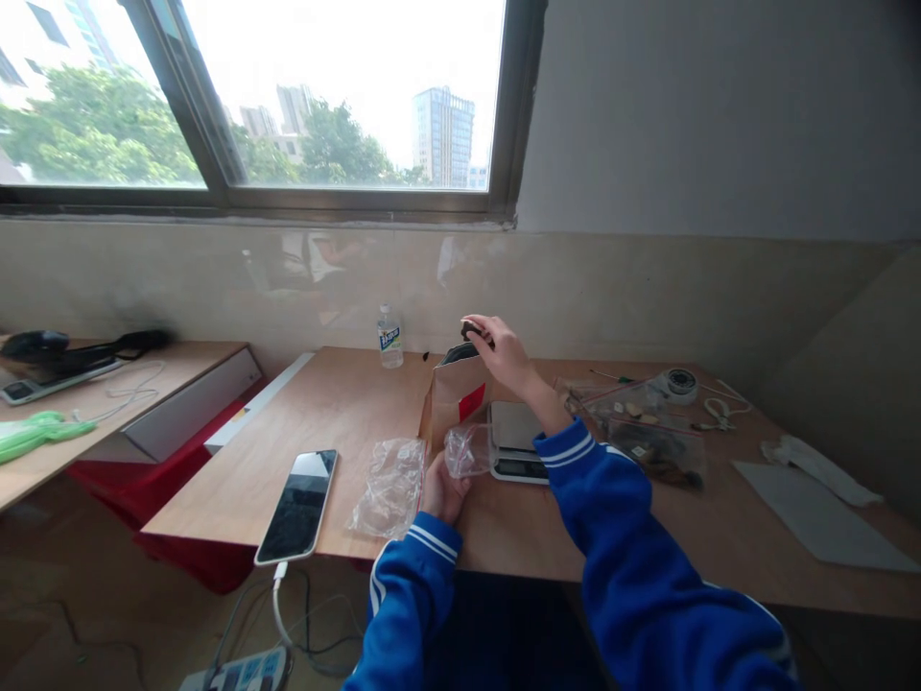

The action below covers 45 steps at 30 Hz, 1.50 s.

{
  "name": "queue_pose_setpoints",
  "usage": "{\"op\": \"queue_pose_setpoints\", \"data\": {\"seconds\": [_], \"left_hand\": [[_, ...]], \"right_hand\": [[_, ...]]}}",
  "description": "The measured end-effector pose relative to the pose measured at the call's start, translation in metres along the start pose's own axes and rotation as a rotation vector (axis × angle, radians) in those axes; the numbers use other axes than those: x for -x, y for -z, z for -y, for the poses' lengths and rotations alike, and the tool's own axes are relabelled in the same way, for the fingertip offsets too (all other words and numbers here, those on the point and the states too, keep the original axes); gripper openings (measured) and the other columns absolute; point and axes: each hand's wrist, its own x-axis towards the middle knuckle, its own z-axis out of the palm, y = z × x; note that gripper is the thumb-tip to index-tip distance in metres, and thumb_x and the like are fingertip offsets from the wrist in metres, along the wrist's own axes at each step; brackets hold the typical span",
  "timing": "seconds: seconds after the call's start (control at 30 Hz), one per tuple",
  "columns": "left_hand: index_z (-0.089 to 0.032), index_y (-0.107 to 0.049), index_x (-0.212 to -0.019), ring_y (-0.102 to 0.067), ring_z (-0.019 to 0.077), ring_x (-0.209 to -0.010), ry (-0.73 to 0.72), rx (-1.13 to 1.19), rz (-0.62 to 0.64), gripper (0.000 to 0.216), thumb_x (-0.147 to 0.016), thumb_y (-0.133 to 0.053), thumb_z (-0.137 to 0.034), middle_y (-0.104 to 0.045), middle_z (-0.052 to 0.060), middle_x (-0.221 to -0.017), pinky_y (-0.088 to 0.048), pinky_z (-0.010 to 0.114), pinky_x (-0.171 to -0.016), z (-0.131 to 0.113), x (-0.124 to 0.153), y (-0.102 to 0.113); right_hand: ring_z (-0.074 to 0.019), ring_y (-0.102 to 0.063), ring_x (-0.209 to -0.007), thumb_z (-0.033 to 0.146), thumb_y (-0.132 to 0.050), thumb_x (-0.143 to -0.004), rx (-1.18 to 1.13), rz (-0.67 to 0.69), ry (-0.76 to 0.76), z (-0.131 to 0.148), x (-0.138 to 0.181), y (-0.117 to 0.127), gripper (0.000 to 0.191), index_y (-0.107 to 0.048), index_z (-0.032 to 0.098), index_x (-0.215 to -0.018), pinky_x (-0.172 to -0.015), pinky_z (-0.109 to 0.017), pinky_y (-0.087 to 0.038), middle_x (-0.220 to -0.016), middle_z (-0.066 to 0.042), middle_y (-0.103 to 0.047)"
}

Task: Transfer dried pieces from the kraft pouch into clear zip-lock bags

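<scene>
My right hand is raised, its fingers pinching a small dark lump too small to name. Just below it stands an open brown paper bag with a red patch and a dark bag edge showing at its mouth. Low at the table's front, my left hand is closed on a clear plastic bag. A digital scale lies to the right of that bag, partly hidden by my right forearm. Left of my left hand, a crumpled clear plastic bag rests on the wood.
A charging phone overhangs the table's front left edge. A water bottle stands at the back. Zip bags of dark pieces, a tape roll and a grey sheet lie right. A power strip sits below.
</scene>
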Motion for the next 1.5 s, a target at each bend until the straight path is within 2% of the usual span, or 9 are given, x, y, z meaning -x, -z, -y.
{"op": "queue_pose_setpoints", "data": {"seconds": [0.17, 0.43, 0.73, 0.93, 1.13, 1.3, 1.4, 1.5], "left_hand": [[-0.011, -0.064, -0.087, -0.062, 0.0111, -0.057, -0.003, 0.013, 0.0, 0.018, -0.085, -0.048, -0.019, -0.068, 0.005, -0.071, -0.048, 0.018, -0.045, 0.0, 0.001, -0.001], [-0.013, -0.064, -0.088, -0.061, 0.0106, -0.058, -0.011, 0.022, -0.001, 0.017, -0.082, -0.051, -0.02, -0.068, 0.005, -0.072, -0.046, 0.017, -0.045, 0.0, 0.0, 0.0], [-0.011, -0.065, -0.09, -0.062, 0.011, -0.061, -0.021, 0.027, 0.006, 0.018, -0.082, -0.051, -0.021, -0.068, 0.006, -0.075, -0.047, 0.017, -0.047, 0.002, -0.003, 0.005], [-0.012, -0.065, -0.087, -0.06, 0.0098, -0.056, -0.008, 0.033, 0.003, 0.015, -0.08, -0.054, -0.021, -0.067, 0.005, -0.07, -0.045, 0.016, -0.044, 0.002, -0.003, 0.004], [-0.012, -0.064, -0.087, -0.06, 0.0098, -0.055, -0.007, 0.032, -0.001, 0.014, -0.08, -0.054, -0.02, -0.066, 0.004, -0.069, -0.045, 0.016, -0.043, 0.001, -0.002, 0.003], [-0.012, -0.064, -0.087, -0.059, 0.0102, -0.054, -0.013, 0.023, -0.027, 0.014, -0.08, -0.054, -0.02, -0.065, 0.004, -0.068, -0.043, 0.017, -0.042, 0.002, -0.002, 0.003], [-0.012, -0.064, -0.088, -0.059, 0.0103, -0.056, -0.02, 0.015, -0.037, 0.015, -0.079, -0.056, -0.021, -0.066, 0.004, -0.07, -0.044, 0.017, -0.044, 0.002, -0.002, 0.002], [-0.012, -0.065, -0.09, -0.06, 0.0102, -0.057, -0.021, 0.005, -0.029, 0.017, -0.08, -0.054, -0.021, -0.067, 0.005, -0.073, -0.046, 0.017, -0.046, 0.001, 0.0, 0.0]], "right_hand": [[-0.0196, -0.058, -0.092, 0.032, -0.042, -0.093, 0.1, 0.11, 0.049, -0.009, 0.01, -0.012, 0.03, -0.06, 0.018, -0.113, -0.086, -0.034, -0.046, -0.097, -0.009, -0.06], [-0.0143, -0.057, -0.085, 0.033, -0.038, -0.095, 0.071, 0.311, 0.042, -0.001, 0.012, 0.008, 0.035, -0.062, 0.022, -0.117, -0.082, -0.027, -0.046, -0.092, -0.005, -0.054], [-0.0144, -0.056, -0.083, 0.042, -0.036, -0.094, 0.077, 0.282, 0.063, -0.002, 0.017, 0.008, 0.042, -0.065, 0.017, -0.113, -0.079, -0.026, -0.045, -0.093, -0.007, -0.054], [-0.0129, -0.055, -0.074, 0.046, -0.04, -0.092, 0.094, 0.257, 0.049, 0.002, 0.019, 0.007, 0.041, -0.069, 0.017, -0.087, -0.073, -0.025, -0.044, -0.085, -0.005, -0.058], [-0.0158, -0.057, -0.088, 0.03, -0.037, -0.094, 0.027, 0.189, 0.05, -0.003, 0.02, 0.002, 0.03, -0.063, 0.016, -0.103, -0.082, -0.028, -0.044, -0.096, -0.008, -0.059], [-0.0166, -0.058, -0.083, 0.023, -0.03, -0.094, 0.033, 0.076, -0.009, -0.004, 0.008, -0.008, 0.029, -0.051, 0.016, -0.113, -0.08, -0.029, -0.044, -0.091, -0.007, -0.063], [-0.0199, -0.058, -0.096, 0.023, -0.03, -0.094, 0.143, 0.066, -0.02, -0.002, 0.009, -0.016, 0.032, -0.048, 0.018, -0.12, -0.089, -0.034, -0.039, -0.103, -0.01, -0.065], [-0.022, -0.05, -0.116, 0.023, -0.029, -0.094, 0.247, 0.072, -0.021, -0.003, 0.018, -0.023, 0.036, -0.05, 0.021, -0.124, -0.1, -0.04, -0.029, -0.122, -0.01, -0.06]]}}
